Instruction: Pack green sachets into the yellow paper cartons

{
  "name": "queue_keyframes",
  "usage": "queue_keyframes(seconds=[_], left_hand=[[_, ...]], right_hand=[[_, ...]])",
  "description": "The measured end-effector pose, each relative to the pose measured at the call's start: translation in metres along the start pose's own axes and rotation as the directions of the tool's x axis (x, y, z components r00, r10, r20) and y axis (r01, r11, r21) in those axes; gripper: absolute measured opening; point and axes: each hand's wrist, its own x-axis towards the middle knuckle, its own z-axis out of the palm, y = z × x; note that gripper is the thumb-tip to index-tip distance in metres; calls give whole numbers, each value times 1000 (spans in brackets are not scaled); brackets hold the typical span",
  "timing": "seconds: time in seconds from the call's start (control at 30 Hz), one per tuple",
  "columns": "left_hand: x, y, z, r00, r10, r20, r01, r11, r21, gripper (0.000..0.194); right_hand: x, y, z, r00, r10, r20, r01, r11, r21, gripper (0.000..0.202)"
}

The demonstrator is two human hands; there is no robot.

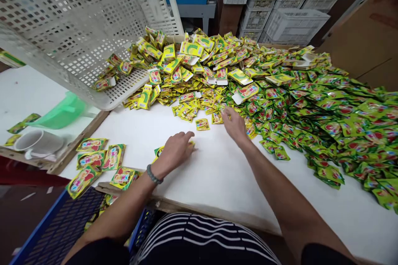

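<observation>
My left hand [177, 150], with a beaded bracelet at the wrist, hovers low over the white tabletop [211, 174]. Its fingers are curled, and a bit of yellow packet shows at the fingertips. A yellow-green packet [158, 152] lies partly hidden behind this hand. My right hand [234, 124] reaches to the near edge of the heap, fingers bent together against the small yellow packets [217, 117]; what they pinch is mostly hidden. Between the hands lies a single small yellow packet [202, 124]. Yellow cartons [191, 49], some with white flaps open, top the heap.
Green packets [336, 116] spread across the right side. A white perforated crate [108, 105] leans tipped at the left. Larger packets [91, 159] lie near the left edge, above a blue basket [52, 227]. A white mug [39, 143] and green scoop [64, 112] sit beyond.
</observation>
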Motion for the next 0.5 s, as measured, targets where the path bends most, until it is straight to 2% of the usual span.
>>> queue_keyframes(seconds=[0.07, 0.13, 0.2, 0.27, 0.37, 0.43, 0.5], left_hand=[[-14, -8, 8, 1000, -18, 24, 13, 985, 170, 57], [-24, -17, 18, 998, -54, 36, 43, 965, 258, 59], [-30, -28, 26, 996, -78, 33, 65, 953, 296, 47], [-33, -42, 27, 994, -105, 10, 97, 942, 321, 39], [-35, -67, 17, 980, -198, -17, 191, 917, 351, 39], [-33, -79, 5, 948, -312, -62, 312, 872, 377, 48], [-28, -80, -7, 906, -391, -159, 423, 829, 367, 62]], right_hand=[[33, 6, 5, 997, -34, 69, 45, 983, -176, 55], [47, 11, 13, 983, 11, 185, 50, 947, -317, 63], [41, 16, 20, 963, 4, 271, 112, 904, -412, 66], [22, 22, 23, 952, -65, 300, 197, 878, -436, 57], [-11, 30, 16, 968, -111, 225, 191, 907, -375, 36], [-28, 35, 7, 989, -84, 120, 116, 950, -290, 26], [-38, 37, -5, 999, -34, 6, 34, 988, -151, 23]])
